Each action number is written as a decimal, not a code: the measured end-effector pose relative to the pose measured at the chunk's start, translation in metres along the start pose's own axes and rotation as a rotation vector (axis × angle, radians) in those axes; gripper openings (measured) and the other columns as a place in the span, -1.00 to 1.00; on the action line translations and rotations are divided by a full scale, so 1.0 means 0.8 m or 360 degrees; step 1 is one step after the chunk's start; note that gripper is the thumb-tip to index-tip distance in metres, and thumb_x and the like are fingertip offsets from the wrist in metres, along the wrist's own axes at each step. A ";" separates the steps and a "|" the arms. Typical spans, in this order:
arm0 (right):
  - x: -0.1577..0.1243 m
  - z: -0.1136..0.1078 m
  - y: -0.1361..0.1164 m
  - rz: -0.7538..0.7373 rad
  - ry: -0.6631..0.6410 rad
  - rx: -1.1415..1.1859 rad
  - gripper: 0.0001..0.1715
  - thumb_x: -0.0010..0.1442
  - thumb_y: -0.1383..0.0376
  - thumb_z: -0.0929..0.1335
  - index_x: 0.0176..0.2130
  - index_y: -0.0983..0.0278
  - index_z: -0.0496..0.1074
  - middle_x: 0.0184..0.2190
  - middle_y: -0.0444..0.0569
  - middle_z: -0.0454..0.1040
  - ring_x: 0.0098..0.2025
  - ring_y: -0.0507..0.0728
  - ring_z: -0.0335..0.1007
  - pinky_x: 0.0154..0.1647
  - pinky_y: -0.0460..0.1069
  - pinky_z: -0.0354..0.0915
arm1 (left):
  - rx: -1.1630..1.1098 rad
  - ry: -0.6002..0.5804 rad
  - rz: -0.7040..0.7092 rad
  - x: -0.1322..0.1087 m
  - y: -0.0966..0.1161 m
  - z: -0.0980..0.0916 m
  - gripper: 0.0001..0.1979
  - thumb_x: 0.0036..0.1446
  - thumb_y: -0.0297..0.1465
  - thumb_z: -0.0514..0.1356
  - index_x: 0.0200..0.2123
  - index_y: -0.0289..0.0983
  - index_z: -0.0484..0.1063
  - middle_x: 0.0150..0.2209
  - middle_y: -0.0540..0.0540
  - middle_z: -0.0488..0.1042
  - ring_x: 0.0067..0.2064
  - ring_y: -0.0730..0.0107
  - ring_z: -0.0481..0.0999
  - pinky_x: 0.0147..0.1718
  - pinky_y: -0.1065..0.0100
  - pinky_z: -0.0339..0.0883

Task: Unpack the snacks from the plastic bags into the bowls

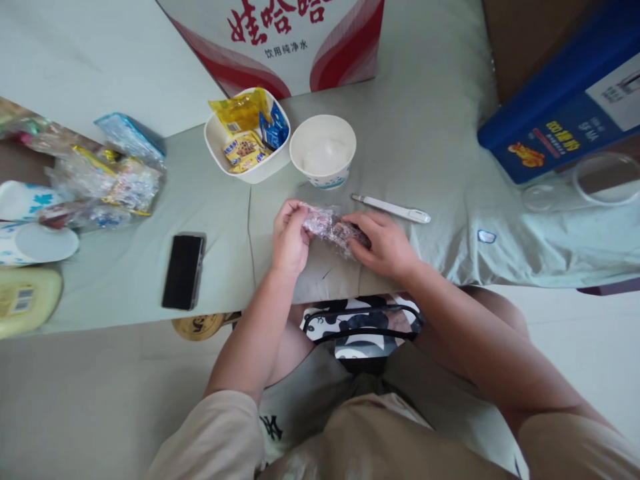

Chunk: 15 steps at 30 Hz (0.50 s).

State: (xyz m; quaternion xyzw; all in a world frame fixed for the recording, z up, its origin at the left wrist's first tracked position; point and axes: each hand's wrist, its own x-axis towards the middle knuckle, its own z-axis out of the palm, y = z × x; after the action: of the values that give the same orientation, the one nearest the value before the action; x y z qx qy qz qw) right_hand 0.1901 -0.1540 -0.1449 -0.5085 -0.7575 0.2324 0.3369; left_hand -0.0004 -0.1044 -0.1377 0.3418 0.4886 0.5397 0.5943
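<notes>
My left hand (292, 237) pinches one end of a crinkled clear plastic wrapper (325, 223). On its other end are the fingers of my right hand (381, 243), curled round a dark part of the bundle; what lies inside the plastic I cannot make out. Just beyond my hands stands a white paper bowl (324, 150) with a blue pattern low on its side and something whitish inside. A slim white utility knife (393, 208) lies to the right of the bowl, close to my right hand.
A white tub (257, 175) holds yellow and blue snack packets (245, 150). Further left are a black phone (184, 272) and a heap of plastic packaging (110, 180). A large printed carton (280, 50) stands at the back. At right are a blue box (555, 127) and a clear plastic cup (585, 183).
</notes>
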 end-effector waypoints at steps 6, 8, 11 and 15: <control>0.003 -0.003 0.004 0.0076 0.0055 0.0018 -0.58 0.30 0.34 0.27 0.10 0.21 0.51 -0.20 0.08 0.58 -0.13 0.24 0.50 -0.08 0.11 0.42 | -0.0156 0.0109 -0.0259 0.005 0.009 -0.007 -0.63 -0.06 -0.25 0.41 -0.38 -0.17 0.24 -0.46 0.09 0.38 -0.49 0.48 0.48 -0.59 0.46 0.24; 0.004 -0.002 0.006 0.0050 0.0012 -0.0009 -0.55 0.28 0.37 0.26 0.09 0.22 0.54 -0.28 0.05 0.56 -0.20 0.22 0.46 -0.09 0.10 0.38 | -0.0103 0.0056 -0.0255 0.002 0.008 -0.005 -0.63 -0.03 -0.23 0.41 -0.34 -0.16 0.25 -0.45 0.09 0.41 -0.50 0.48 0.47 -0.60 0.45 0.24; 0.005 0.000 0.008 -0.0018 -0.0013 -0.0073 -0.58 0.26 0.39 0.25 -0.02 0.23 0.61 -0.35 0.02 0.54 -0.25 0.21 0.41 -0.07 0.11 0.31 | 0.0001 0.0006 -0.0198 -0.001 0.004 -0.001 -0.65 -0.01 -0.26 0.40 -0.24 -0.13 0.30 -0.40 0.09 0.46 -0.49 0.48 0.45 -0.56 0.45 0.25; 0.004 -0.001 0.007 -0.0028 0.0026 -0.0132 -0.70 0.26 0.39 0.27 -0.29 0.23 0.60 -0.37 0.03 0.50 -0.28 0.19 0.41 -0.15 0.08 0.27 | 0.0164 0.0025 -0.0070 0.003 0.002 -0.006 -0.69 -0.01 -0.37 0.34 -0.18 -0.11 0.36 -0.38 0.09 0.44 -0.46 0.50 0.41 -0.51 0.47 0.23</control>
State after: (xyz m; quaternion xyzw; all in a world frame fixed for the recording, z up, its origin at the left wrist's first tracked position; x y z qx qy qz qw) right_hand 0.1935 -0.1492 -0.1476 -0.5173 -0.7681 0.1939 0.3237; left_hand -0.0056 -0.1020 -0.1386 0.3568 0.5278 0.5032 0.5838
